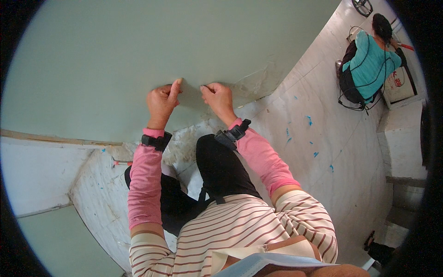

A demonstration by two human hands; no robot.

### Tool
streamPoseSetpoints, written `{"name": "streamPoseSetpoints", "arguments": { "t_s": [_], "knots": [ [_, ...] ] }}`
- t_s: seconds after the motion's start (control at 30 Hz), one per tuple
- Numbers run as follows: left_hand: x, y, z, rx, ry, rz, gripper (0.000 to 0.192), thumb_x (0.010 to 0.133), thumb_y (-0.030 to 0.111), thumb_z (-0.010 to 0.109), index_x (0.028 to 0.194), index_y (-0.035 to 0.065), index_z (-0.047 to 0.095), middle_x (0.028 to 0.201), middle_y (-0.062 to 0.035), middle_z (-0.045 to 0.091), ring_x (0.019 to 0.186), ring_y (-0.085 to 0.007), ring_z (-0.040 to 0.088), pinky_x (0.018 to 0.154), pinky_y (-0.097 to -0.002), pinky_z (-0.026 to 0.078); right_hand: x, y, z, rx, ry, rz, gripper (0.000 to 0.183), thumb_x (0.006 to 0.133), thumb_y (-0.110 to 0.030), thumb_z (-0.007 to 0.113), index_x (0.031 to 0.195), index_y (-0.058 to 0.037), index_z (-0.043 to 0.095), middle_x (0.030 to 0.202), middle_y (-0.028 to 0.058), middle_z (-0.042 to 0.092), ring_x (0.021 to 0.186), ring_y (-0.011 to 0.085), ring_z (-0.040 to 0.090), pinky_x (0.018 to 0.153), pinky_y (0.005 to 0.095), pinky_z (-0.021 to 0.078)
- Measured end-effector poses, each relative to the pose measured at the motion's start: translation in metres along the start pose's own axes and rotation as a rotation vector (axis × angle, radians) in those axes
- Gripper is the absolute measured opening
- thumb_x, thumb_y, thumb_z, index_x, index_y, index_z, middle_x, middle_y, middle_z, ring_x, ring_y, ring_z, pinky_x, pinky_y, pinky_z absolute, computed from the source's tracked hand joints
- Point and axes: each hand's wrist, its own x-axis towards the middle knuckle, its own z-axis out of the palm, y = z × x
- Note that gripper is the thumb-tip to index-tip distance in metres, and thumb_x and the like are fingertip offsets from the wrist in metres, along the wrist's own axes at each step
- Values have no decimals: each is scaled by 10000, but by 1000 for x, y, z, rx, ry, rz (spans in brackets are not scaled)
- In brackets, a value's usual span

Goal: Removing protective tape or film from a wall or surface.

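A large grey-green panel [104, 52] with a smooth face fills the view before me. Both my hands are at its lower part, a short gap between them. My left hand [162, 98] has curled fingers and a raised thumb. Thumb and forefinger of my right hand [219, 98] are drawn together. Whether either hand pinches anything thin and clear cannot be made out. Right of my right hand, wrinkled, see-through film [258, 81] shows at the panel's lower corner. Crumpled clear material, possibly film [181, 143], lies below the panel by my knee.
A tool with a red handle [121, 163] lies at left below a wooden edge strip [62, 137]. Blue scraps [308, 120] dot the marble-like floor [332, 138]. A person in a turquoise top [370, 65] crouches at upper right beside a board [399, 85] bearing red writing.
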Motion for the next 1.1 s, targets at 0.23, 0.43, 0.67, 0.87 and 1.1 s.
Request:
{"name": "streamPoseSetpoints", "arguments": {
  "t_s": [0.23,0.43,0.67,0.87,1.1],
  "knots": [
    [0,-3,1,-14,-8,13,438,833,421,566,664,33,680,421,-39,533,377,-90,526,394,-225,397,-12,22,-6,252,-3,-171,206,782,-160,586,660,5,565,533,8,533,488,78,498,459,234,406],
    [2,-8,5,-23,-3,32,452,838,425,557,652,31,675,422,-39,530,373,-93,526,390,-221,400,-26,76,-48,182,49,263,297,775,-262,625,674,7,551,593,35,535,540,87,500,465,228,405],
    [5,-12,14,-18,-19,-22,451,837,450,536,605,89,675,386,-12,512,361,-91,518,406,-236,396,13,101,-17,-42,-42,101,365,771,-346,638,769,10,560,686,38,548,620,115,517,546,278,440],
    [6,-10,14,-22,-32,-6,478,845,467,515,607,84,675,382,-16,509,355,-96,513,401,-240,394,16,116,-16,47,-70,25,308,806,-279,592,757,25,586,645,50,559,573,142,531,554,307,457],
    [4,-8,4,44,-46,-13,487,844,481,506,622,84,680,387,-14,512,365,-88,518,419,-235,402,-7,122,-81,75,-209,-77,248,831,-218,556,750,13,587,579,55,525,521,123,517,484,284,421]
  ]
}}
